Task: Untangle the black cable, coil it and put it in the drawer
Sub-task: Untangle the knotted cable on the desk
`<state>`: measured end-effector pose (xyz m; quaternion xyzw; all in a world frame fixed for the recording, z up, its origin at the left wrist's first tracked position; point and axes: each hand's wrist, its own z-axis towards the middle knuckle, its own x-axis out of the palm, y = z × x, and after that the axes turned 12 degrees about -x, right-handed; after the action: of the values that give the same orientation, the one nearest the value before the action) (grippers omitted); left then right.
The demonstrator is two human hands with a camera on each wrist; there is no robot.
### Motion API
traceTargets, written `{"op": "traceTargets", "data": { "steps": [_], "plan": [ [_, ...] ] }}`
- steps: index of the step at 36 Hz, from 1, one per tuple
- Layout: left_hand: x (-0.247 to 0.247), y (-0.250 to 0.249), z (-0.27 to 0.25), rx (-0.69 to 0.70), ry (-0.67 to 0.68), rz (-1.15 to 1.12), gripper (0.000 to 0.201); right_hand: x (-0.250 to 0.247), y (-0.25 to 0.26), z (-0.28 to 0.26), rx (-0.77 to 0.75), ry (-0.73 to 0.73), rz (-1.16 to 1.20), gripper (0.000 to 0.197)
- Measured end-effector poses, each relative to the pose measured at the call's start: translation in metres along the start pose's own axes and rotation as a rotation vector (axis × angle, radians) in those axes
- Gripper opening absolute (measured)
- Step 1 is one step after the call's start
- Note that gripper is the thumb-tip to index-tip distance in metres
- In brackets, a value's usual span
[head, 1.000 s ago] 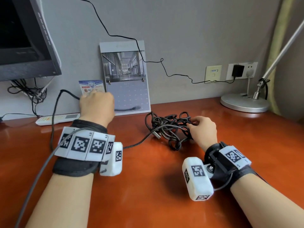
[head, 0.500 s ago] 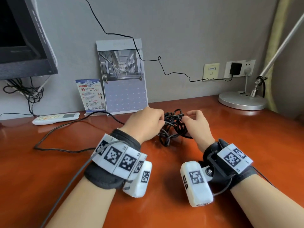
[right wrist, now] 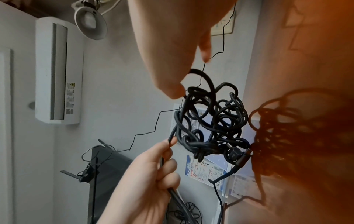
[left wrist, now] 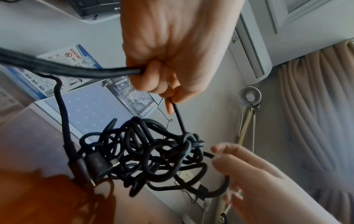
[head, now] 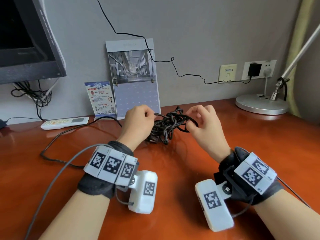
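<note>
Fingers of left hand (head: pixel 138 121) curled round one strand of black cable (head: pixel 168 125), thumb pinching it against index. Right hand (head: pixel 205 125) pinches loop at tangle's right side between thumb and index; other fingers loosely spread. Cable mostly knotted bundle, lifted between hands, lower part touching wooden desk (head: pixel 173 170). One free run trails left across desk toward remote (head: pixel 65 122). Calendar (head: pixel 133 78) stands just behind, against wall.

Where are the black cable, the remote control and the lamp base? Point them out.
black cable (head: pixel 170 124): head view, on the middle of the tangled bundle between the hands.
remote control (head: pixel 65 122): head view, on its white body.
lamp base (head: pixel 261 106): head view, on the round metal disc.
</note>
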<state>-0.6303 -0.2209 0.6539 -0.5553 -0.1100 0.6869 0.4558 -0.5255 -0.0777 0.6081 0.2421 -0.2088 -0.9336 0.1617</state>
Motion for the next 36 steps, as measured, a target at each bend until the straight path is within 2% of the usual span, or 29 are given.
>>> {"op": "traceTargets", "data": {
  "steps": [4,5,9,11,21,24,27,31,36],
  "plan": [
    [0.005,-0.003,-0.006,-0.042,0.051,-0.059,0.026,-0.007,0.012,0.002,-0.130,-0.097,-0.121,0.009],
    [0.006,-0.003,-0.007,-0.052,0.068,-0.078,0.026,-0.008,0.015,0.002,-0.111,-0.074,-0.133,0.005],
    [0.013,-0.009,-0.013,-0.076,0.170,-0.154,0.023,-0.007,0.018,0.001,0.120,0.105,-0.175,0.018],
    [0.016,-0.012,-0.016,-0.085,0.222,-0.188,0.023,-0.006,0.015,0.000,0.202,0.150,-0.149,0.017],
    [0.021,-0.013,-0.020,-0.180,0.392,-0.259,0.023,-0.007,0.010,-0.001,0.380,0.366,0.013,0.018],
    [0.019,-0.015,-0.022,-0.165,0.422,-0.236,0.023,-0.007,0.009,-0.002,0.370,0.398,0.028,0.017],
    [0.018,-0.015,-0.021,-0.052,0.402,-0.110,0.031,-0.004,0.009,-0.003,0.317,0.416,0.030,0.012],
    [0.016,-0.013,-0.020,0.058,0.453,0.054,0.044,-0.001,0.014,-0.005,0.224,0.420,-0.011,0.007],
    [0.011,-0.010,-0.018,0.071,0.504,0.130,0.039,0.000,0.017,-0.006,0.206,0.420,0.000,0.007]
  ]
}}
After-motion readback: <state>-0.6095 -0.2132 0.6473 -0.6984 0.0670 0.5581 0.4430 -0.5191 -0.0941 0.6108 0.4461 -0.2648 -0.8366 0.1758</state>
